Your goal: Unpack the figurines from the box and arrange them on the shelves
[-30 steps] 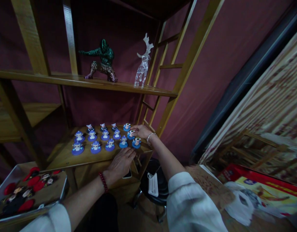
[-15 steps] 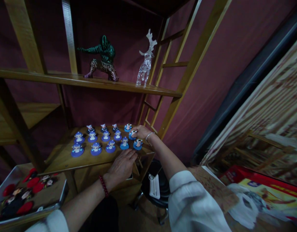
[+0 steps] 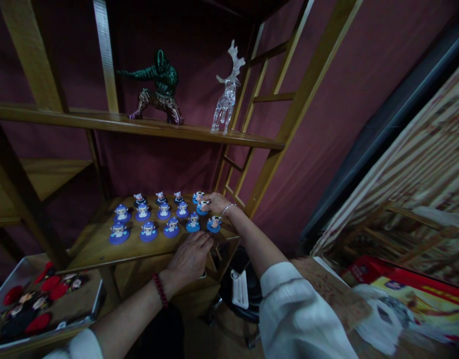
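On the lower wooden shelf (image 3: 102,247) small figurines stand in rows. My right hand (image 3: 219,203) reaches in at the right end, its fingers closed on a small blue-based figurine (image 3: 203,207) in the middle row. Behind that one is another blue-based figurine (image 3: 198,196), and in front stands a third blue-based figurine (image 3: 214,224). My left hand (image 3: 191,255) lies flat over the shelf's front edge, fingers stretched out, just below a blue-based figurine with a purple cap (image 3: 193,222). Several purple-based figurines (image 3: 148,231) fill the rows to the left. Dark-based figurines (image 3: 160,198) line the back.
Above are a green crouching statue (image 3: 164,89) and a clear deer figure (image 3: 225,99) on the upper shelf (image 3: 139,124). A box (image 3: 96,299) of red and black figurines sits lower left. A black stool (image 3: 251,311) and a plastic bag (image 3: 382,324) are lower right.
My right hand has shifted slightly left with the blue-based figurine in its fingers. My left hand stays on the shelf edge. The view has shifted a little.
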A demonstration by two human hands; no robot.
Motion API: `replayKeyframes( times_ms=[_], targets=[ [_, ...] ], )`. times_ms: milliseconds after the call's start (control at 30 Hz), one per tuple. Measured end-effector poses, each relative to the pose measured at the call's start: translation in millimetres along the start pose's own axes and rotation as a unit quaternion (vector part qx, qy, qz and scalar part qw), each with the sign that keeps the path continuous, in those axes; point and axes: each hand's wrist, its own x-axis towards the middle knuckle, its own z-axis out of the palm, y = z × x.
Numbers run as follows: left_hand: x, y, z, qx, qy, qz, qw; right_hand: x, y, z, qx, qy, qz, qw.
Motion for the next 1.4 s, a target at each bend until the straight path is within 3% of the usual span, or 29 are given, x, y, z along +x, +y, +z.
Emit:
replayKeyframes(
  times_ms=[567,867,1133,1400],
  targets=[
    [0,1,-0.3,-0.01,0.001,-0.001,1.0,3,6,5,0.015,-0.001,-0.004,1.0],
    [-1,2,-2.6,-0.006,0.0,-0.002,1.0,0,6,-1,0.125,0.009,0.022,0.992],
    [-3,1,-2.2,-0.014,0.006,0.003,1.0,-36,-6,-18,0.127,0.062,0.001,0.99],
    [-2,3,-4.4,-0.009,0.009,0.008,1.0,-82,-4,0,0.054,0.076,-0.011,0.996]
  ],
)
